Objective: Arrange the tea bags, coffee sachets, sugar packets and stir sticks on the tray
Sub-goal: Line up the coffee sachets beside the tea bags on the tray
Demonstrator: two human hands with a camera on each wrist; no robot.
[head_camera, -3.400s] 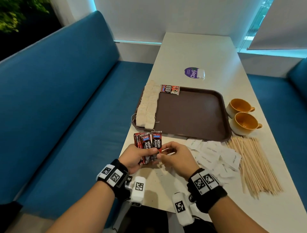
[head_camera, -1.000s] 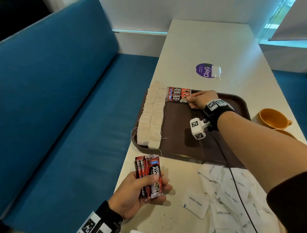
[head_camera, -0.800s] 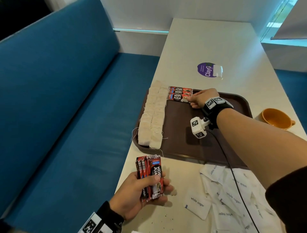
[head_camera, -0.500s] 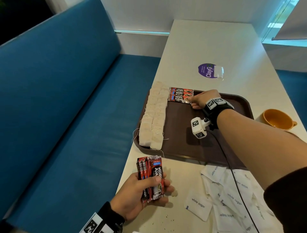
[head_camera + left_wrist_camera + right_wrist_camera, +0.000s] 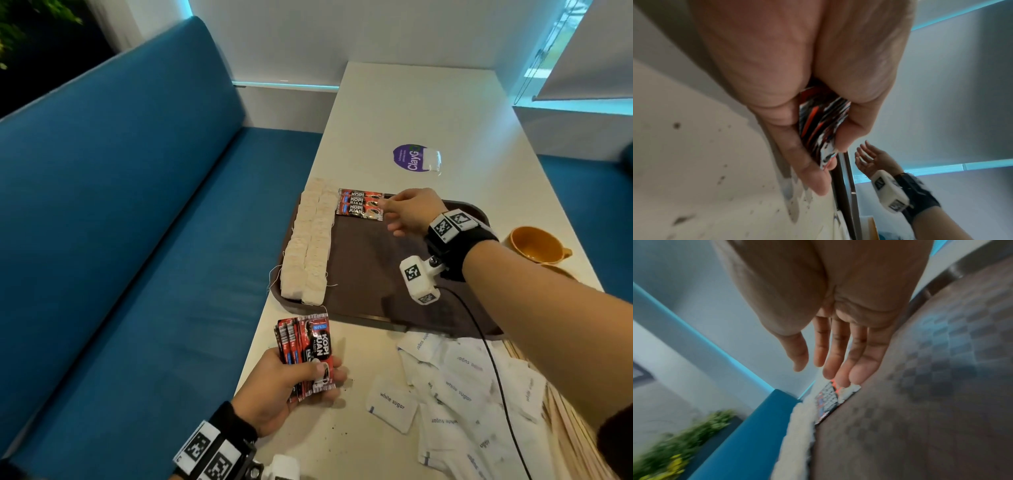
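Observation:
A brown tray [image 5: 370, 274] lies on the white table [image 5: 418, 109]. Two rows of white tea bags [image 5: 310, 245] run along its left side. Three red coffee sachets [image 5: 360, 202] lie overlapped at its far end. My right hand [image 5: 399, 212] hovers just right of them with fingers straight and nothing in it; the right wrist view shows its fingertips [image 5: 857, 374] above the sachets [image 5: 828, 400]. Near the table's front edge my left hand [image 5: 291, 383] grips a stack of coffee sachets [image 5: 306, 353], also pinched in the left wrist view [image 5: 822, 128].
White sugar packets [image 5: 455, 387] lie scattered in front of the tray, with wooden stir sticks [image 5: 568, 431] at the right. Two orange cups [image 5: 534, 243] stand right of the tray. A purple sticker [image 5: 411, 157] marks the far table. A blue bench [image 5: 137, 240] runs along the left.
My right hand has let go of the sachet it laid on the tray, lifted off, and opened its fingers. The left hand still holds its stack in place.

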